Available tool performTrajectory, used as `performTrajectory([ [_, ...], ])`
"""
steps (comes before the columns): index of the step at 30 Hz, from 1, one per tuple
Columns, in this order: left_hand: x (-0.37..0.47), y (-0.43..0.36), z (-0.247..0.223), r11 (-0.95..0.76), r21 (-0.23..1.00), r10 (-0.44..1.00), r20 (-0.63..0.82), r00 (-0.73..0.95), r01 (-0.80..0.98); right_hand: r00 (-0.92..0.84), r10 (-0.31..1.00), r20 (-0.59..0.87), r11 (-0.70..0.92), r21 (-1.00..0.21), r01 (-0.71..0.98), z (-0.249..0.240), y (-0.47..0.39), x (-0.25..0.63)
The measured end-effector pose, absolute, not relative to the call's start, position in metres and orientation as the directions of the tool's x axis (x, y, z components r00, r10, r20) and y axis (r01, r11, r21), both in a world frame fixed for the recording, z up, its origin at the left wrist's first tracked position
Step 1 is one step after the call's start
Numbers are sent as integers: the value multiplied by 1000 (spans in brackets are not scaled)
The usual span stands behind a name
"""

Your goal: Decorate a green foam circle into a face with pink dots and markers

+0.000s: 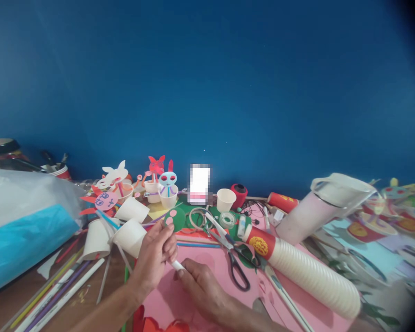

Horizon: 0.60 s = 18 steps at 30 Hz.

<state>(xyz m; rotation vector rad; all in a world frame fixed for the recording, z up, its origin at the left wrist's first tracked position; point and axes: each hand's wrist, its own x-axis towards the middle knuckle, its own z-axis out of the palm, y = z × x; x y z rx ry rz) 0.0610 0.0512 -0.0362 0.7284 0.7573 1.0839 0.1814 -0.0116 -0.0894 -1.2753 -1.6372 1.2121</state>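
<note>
Probably to steady it, the left hand (156, 251) pinches a green disc (178, 221), lower centre; the right hand (204, 282), curled, grips a white rod (176, 265).

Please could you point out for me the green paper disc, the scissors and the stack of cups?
green paper disc (178, 220): head view, on its green face beside the pink spots.
scissors (225, 240): head view, on the metal blades near the handles.
stack of cups (302, 266): head view, on its white ridged side.
</note>
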Motion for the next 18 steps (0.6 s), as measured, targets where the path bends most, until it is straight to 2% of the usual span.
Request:
performTrajectory([
  [4, 62, 52, -38, 251, 855, 958, -153, 241, -454, -222, 975, 21, 56, -986, 156, -98, -11, 178],
  [7, 57, 57, -39, 316, 787, 941, -190, 279, -529, -215, 976, -27, -24, -1000, 17, -98, -11, 175],
  [9, 53, 60, -39, 349, 742, 931, -204, 303, -572, -223, 974, -23, -28, -999, -17, -97, -12, 173],
  [14, 51, 60, -40, 351, 735, 929, -194, 316, -580, -239, 971, 22, 26, -1000, 13, -95, -13, 173],
  [18, 49, 64, -34, 266, 820, 960, -177, 218, -506, -204, 979, 32, 78, -972, 224, -87, -16, 178],
])
